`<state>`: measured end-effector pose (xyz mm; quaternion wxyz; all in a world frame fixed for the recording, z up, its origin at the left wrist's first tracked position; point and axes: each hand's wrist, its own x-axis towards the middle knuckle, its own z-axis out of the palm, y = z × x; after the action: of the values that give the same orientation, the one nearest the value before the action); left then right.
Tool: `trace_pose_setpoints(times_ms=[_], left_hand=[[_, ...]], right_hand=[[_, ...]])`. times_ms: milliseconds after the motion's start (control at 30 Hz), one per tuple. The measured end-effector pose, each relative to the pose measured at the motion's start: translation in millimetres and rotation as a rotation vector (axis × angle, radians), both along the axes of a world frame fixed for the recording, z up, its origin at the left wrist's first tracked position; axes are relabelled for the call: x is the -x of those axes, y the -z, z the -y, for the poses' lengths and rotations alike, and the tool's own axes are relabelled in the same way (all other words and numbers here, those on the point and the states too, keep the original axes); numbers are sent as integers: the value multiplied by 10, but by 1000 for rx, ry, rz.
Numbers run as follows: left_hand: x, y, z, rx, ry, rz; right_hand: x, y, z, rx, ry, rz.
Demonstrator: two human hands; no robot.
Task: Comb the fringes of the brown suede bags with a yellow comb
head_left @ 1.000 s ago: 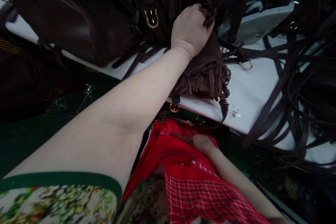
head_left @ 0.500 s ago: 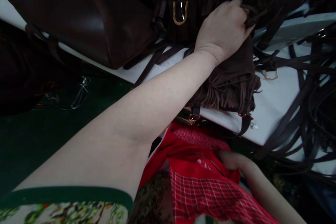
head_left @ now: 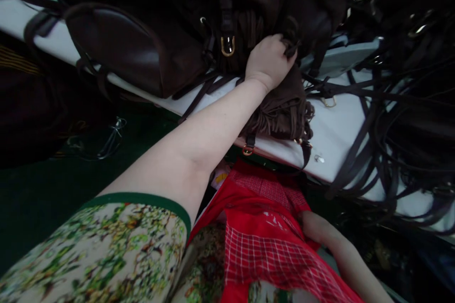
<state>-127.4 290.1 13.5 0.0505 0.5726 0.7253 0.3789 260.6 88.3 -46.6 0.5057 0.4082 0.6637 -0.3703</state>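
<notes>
My left hand [head_left: 270, 61] stretches out over a dark brown suede bag [head_left: 280, 97] with fringes. Its fingers are closed around a bunch of dark fringe [head_left: 293, 40] at the bag's upper part; the fingertips are mostly hidden. The bag's lower fringe and small metal buckles hang at the table's front edge. My right hand [head_left: 308, 223] is at the side of the red checked apron [head_left: 263, 251], and its fingers are hidden in the cloth, apparently in a pocket.
Dark brown leather bags [head_left: 124, 52] lie on the white table [head_left: 337, 128] to the left. A gold buckle [head_left: 228, 47] shows on a strap behind my left hand. Many dark straps [head_left: 377, 151] are heaped at right, near a pale tray-like piece [head_left: 348, 57].
The view has pulled back, so more of the table and my left sleeve shows. My left hand keeps its grip on the fringe. My right hand stays at the apron.
</notes>
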Motion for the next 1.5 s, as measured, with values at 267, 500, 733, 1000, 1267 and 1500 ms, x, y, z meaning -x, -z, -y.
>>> trace_pose_setpoints(times_ms=[267, 500, 733, 1000, 1267, 1500], left_hand=[[-125, -328, 214, 156, -40, -146], [2, -714, 636, 143, 109, -232], [227, -668, 1100, 288, -12, -45], [265, -290, 1186, 330, -100, 132], [257, -117, 1125, 321, -74, 165], [208, -118, 1138, 315, -69, 166]], right_hand=[[-230, -668, -98, -580, 268, -305], [283, -1273, -454, -814, 82, -676], [1120, -1721, -1006, -1076, -252, -884], [1896, -1532, -1300, -1089, -456, -746], [1400, -1279, -749, -781, -652, -741], [1334, -1423, -758, -726, -573, -833]])
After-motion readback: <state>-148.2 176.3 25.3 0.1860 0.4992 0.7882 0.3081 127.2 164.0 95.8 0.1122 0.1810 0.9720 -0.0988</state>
